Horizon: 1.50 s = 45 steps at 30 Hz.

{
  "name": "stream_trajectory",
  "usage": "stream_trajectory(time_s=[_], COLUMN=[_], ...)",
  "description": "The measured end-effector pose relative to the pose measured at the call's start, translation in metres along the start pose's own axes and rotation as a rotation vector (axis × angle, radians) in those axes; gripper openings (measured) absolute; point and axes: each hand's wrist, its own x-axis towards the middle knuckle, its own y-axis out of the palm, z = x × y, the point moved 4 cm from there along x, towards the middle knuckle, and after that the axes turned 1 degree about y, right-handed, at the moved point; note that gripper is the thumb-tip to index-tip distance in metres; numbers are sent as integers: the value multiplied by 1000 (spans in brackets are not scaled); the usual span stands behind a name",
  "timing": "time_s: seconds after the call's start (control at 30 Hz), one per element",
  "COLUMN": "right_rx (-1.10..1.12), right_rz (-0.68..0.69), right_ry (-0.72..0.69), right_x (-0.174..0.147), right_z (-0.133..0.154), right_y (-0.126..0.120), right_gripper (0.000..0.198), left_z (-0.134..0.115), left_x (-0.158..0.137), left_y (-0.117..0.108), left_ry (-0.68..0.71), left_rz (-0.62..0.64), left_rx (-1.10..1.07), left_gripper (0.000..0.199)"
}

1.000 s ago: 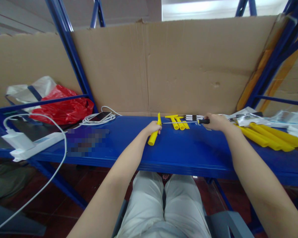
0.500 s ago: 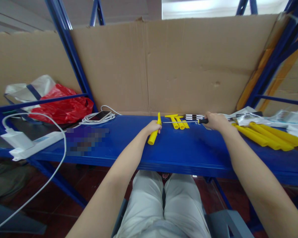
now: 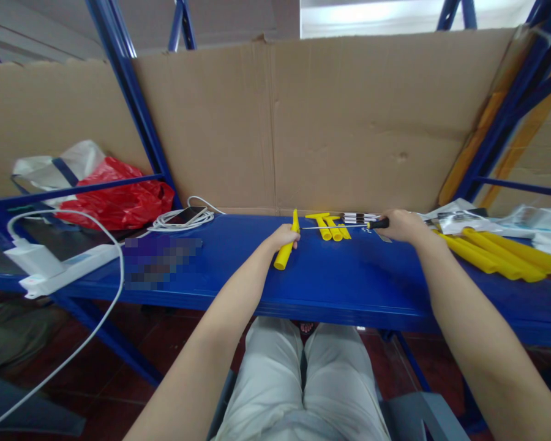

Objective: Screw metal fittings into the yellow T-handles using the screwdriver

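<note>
My left hand (image 3: pixel 285 237) is closed around a yellow T-shaped plastic handle (image 3: pixel 282 256), its round hollow-looking end pointing down toward me. From the right, a screwdriver (image 3: pixel 335 227) with a long thin shaft reaches across to this handle at the level of my left fingers; whether the tip is inside cannot be made out. My right hand (image 3: pixel 403 225) grips the screwdriver's black and yellow grip. Behind the shaft lie several more yellow T-shaped pieces (image 3: pixel 324 228), beside a small bundle of black-and-white sticks (image 3: pixel 360 217).
Long yellow tubes (image 3: pixel 509 254) and clear plastic bags (image 3: pixel 544 223) lie on the blue tabletop (image 3: pixel 340 282) at right. At left are a white power strip (image 3: pixel 80 266), a coiled white cable (image 3: pixel 169 220), a phone (image 3: pixel 190 214) and a red bag (image 3: pixel 119 196). Cardboard (image 3: pixel 349 122) stands behind.
My right hand has shifted slightly to the right and turned a little on the screwdriver's grip. My left hand and the yellow handle look nearly unchanged.
</note>
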Motion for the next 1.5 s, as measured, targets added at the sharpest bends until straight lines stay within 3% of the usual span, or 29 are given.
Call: stream_trajectory(time_s=[0.33,0.53,0.73,1.0,1.13,1.27,1.5], right_rx=[1,107,333,455,592,632,593], right_rz=[-5,88,321,344,177,-64,-129], right_ry=[4,-79,-307,-381,-393,-367,-316], right_x=[1,2,-8,-15,-13,-10,-8], right_z=[-1,3,28,65,77,90,99], right_y=[0,3,16,25,18,13,17], right_gripper=[25,22,10,14,27,22,18], left_z=[-2,-7,-20,-30,-33,-36,-38], left_x=[-3,-5,-13,-24,-26,-29,-32], left_y=[0,0,7,20,28,37,44], left_ry=[-6,28,158,225,254,287,295], left_rz=[4,-17,8,73,125,169,204], left_rx=[10,6,-5,35,18,-12,-19], left_gripper=[17,23,35,30,30,32,23])
